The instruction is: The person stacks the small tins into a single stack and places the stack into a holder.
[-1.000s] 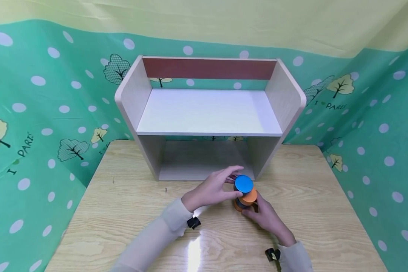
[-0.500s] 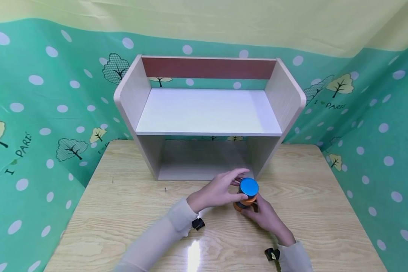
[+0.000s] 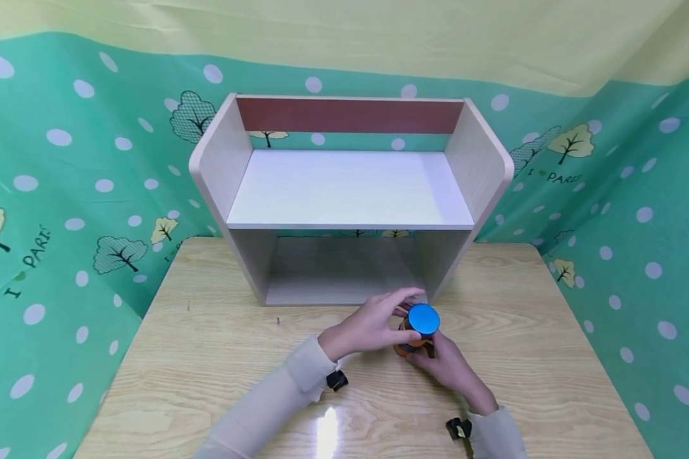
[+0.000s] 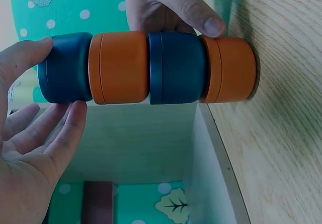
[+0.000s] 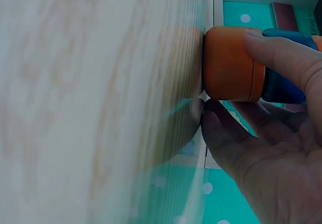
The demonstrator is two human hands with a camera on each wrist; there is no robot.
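Observation:
Small round lidded tins stand in one column on the table, orange and blue by turns. The bottom orange tin (image 5: 231, 64) touches the tabletop. Above it come a lower blue tin (image 4: 178, 68), an upper orange tin (image 4: 123, 68) and, on top, a blue tin (image 3: 423, 318). My left hand (image 3: 369, 325) holds the top blue tin between thumb and fingers. Low on the stack, my right hand (image 3: 452, 364) grips the bottom orange tin, its thumb near the lid seam. In the head view the top tin and my hands hide most of the column.
A white two-level shelf (image 3: 350, 190) stands behind the stack, its lower front edge close to the tins. The wooden table (image 3: 207, 357) spreads to both sides. A green dotted curtain (image 3: 46, 166) surrounds it. Each wrist wears a black camera mount (image 3: 337, 380).
My left hand has moved slightly right and toward me with the top blue tin, which now lines up over the orange tin beneath. The right hand has stayed in place.

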